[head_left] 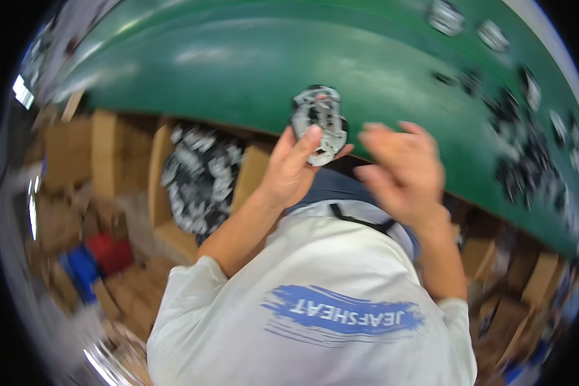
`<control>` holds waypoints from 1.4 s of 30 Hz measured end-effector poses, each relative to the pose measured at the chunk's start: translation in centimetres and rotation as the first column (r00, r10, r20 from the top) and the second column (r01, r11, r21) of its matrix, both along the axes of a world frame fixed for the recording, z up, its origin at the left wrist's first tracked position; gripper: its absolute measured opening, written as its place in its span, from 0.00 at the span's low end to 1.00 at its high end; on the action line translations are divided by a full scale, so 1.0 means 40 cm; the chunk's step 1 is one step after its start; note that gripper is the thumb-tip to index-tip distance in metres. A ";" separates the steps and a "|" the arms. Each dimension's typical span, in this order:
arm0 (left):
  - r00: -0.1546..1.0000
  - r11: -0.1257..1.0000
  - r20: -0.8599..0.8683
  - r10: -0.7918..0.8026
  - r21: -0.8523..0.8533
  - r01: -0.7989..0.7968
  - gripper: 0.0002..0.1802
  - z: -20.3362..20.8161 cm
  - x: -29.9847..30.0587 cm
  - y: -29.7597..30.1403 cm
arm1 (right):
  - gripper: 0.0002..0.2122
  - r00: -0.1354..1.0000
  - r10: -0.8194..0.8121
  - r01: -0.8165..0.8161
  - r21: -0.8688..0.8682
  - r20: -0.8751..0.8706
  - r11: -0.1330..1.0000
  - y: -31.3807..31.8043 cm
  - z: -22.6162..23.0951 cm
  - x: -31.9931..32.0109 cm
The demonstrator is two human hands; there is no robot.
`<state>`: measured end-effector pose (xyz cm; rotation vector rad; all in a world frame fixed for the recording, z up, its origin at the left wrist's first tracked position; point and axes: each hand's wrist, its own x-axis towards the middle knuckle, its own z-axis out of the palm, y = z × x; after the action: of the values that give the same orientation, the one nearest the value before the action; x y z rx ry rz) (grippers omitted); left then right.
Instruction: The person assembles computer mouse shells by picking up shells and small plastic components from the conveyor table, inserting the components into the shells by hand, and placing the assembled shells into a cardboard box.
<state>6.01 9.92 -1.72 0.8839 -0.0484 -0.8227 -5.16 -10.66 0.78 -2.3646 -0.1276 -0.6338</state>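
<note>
My left hand (288, 168) is closed on a light grey plastic housing part (329, 136) with a black edge and small dark openings. The thumb presses on its near face, and fingertips show at its right side. It is held above the near edge of the green table (238, 74). To the right of the part, apart from it, my right hand (406, 168) is raised with thumb and fingers spread. Motion blurs this hand, and I see nothing between its fingers.
Small black parts (527, 157) lie heaped on the table's right side. Several grey-and-black housings, such as one at the far right (445, 18), lie around them. Below the table at left, a cardboard box (159, 174) holds many black and white pieces (202, 180). More cardboard boxes (489, 257) stand at lower right.
</note>
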 end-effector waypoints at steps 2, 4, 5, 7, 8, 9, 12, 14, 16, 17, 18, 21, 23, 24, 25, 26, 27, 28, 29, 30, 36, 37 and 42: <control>0.993 0.993 0.013 0.115 0.021 -0.115 0.26 -0.034 0.030 0.125 | 0.17 0.988 -0.152 0.152 -0.006 0.001 0.988 -0.076 -0.011 0.013; 0.965 0.964 -0.010 0.262 0.038 -0.262 0.26 -0.051 0.042 0.277 | 0.15 0.916 -0.386 0.380 -0.074 -0.112 0.922 -0.168 -0.015 0.047; 0.941 0.940 -0.019 0.339 0.035 -0.338 0.26 -0.067 0.038 0.361 | 0.16 0.902 -0.423 0.423 -0.026 -0.080 0.906 -0.224 -0.049 0.068; 0.828 0.809 -0.017 0.560 0.225 -0.543 0.23 -0.093 -0.001 0.542 | 0.17 0.783 -0.575 0.557 -0.143 -0.238 0.818 -0.279 -0.068 0.096; 0.760 0.703 0.074 0.646 0.331 -0.630 0.22 -0.121 -0.021 0.643 | 0.17 0.766 -0.582 0.533 -0.236 -0.273 0.813 -0.296 -0.086 0.114; 0.685 0.599 0.183 0.705 0.364 -0.714 0.24 -0.138 -0.042 0.724 | 0.18 0.738 -0.602 0.510 -0.334 -0.303 0.793 -0.318 -0.107 0.125; 0.578 0.118 0.424 0.697 0.727 -0.677 0.21 -0.276 -0.156 1.045 | 0.17 0.835 -0.507 0.423 -0.340 -0.214 0.840 -0.382 -0.166 0.150; 0.504 0.078 0.413 0.758 0.711 -0.699 0.21 -0.303 -0.187 1.110 | 0.16 0.875 -0.451 0.389 -0.299 -0.177 0.871 -0.379 -0.164 0.154; 0.435 0.045 0.393 0.810 0.697 -0.715 0.20 -0.332 -0.193 1.166 | 0.15 0.905 -0.403 0.359 -0.265 -0.137 0.895 -0.364 -0.148 0.136; 0.405 0.045 0.348 0.846 0.709 -0.704 0.19 -0.345 -0.179 1.202 | 0.15 0.858 -0.469 0.435 -0.190 -0.209 0.880 -0.344 -0.137 0.133; 0.375 0.051 0.298 0.878 0.721 -0.692 0.17 -0.357 -0.155 1.238 | 0.14 0.801 -0.526 0.514 -0.122 -0.285 0.849 -0.333 -0.128 0.132; 0.500 -0.030 0.241 0.832 0.919 -0.393 0.20 -0.386 -0.053 1.356 | 0.15 0.847 -0.470 0.501 0.078 -0.248 0.862 -0.366 -0.182 0.098; 0.428 -0.076 0.328 0.843 0.858 -0.508 0.22 -0.384 0.013 1.400 | 0.15 0.878 -0.429 0.450 0.063 -0.211 0.891 -0.379 -0.174 0.068; 0.339 -0.127 0.405 0.849 0.780 -0.613 0.24 -0.367 0.042 1.415 | 0.15 0.908 -0.381 0.395 0.048 -0.173 0.918 -0.384 -0.171 0.056; 0.334 -0.352 0.599 0.728 0.745 -0.567 0.26 -0.365 0.094 1.407 | 0.15 0.898 -0.409 0.421 0.044 -0.161 0.906 -0.380 -0.167 0.029; 0.343 -0.543 0.748 0.568 0.654 -0.528 0.28 -0.365 0.176 1.360 | 0.16 0.877 -0.443 0.462 0.074 -0.187 0.884 -0.371 -0.157 0.002; 0.338 -0.458 0.779 0.528 0.596 -0.659 0.31 -0.340 0.221 1.324 | 0.16 0.854 -0.476 0.504 0.108 -0.209 0.857 -0.364 -0.159 -0.026; 0.346 -0.305 0.787 0.512 0.543 -0.783 0.34 -0.332 0.304 1.221 | 0.18 0.850 -0.468 0.514 0.193 -0.241 0.836 -0.370 -0.162 -0.072; 0.363 -0.229 0.802 0.474 0.511 -0.829 0.34 -0.294 0.377 1.141 | 0.18 0.815 -0.528 0.570 0.163 -0.239 0.806 -0.340 -0.160 -0.079; 0.302 -0.195 0.882 0.362 0.388 -0.901 0.30 -0.263 0.454 1.045 | 0.16 0.808 -0.547 0.588 0.249 -0.219 0.769 -0.329 -0.175 -0.086; 0.379 0.502 0.917 0.122 0.272 -0.821 0.24 -0.065 0.812 0.288 | 0.09 0.774 -0.584 0.632 0.226 -0.247 0.742 -0.288 -0.142 -0.040; 0.422 0.588 0.904 0.064 0.308 -0.748 0.30 -0.073 0.882 0.186 | 0.09 0.759 -0.605 0.650 0.227 -0.241 0.725 -0.286 -0.136 -0.041; 0.316 0.148 0.750 -0.581 0.479 -0.865 0.46 -0.119 1.059 -0.141 | 0.07 0.859 -0.493 0.508 0.107 -0.139 0.855 -0.297 -0.111 -0.037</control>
<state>48.37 4.30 -6.49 2.6859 -0.4861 0.4038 -6.66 -22.54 -3.67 -2.2901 0.5874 -0.7250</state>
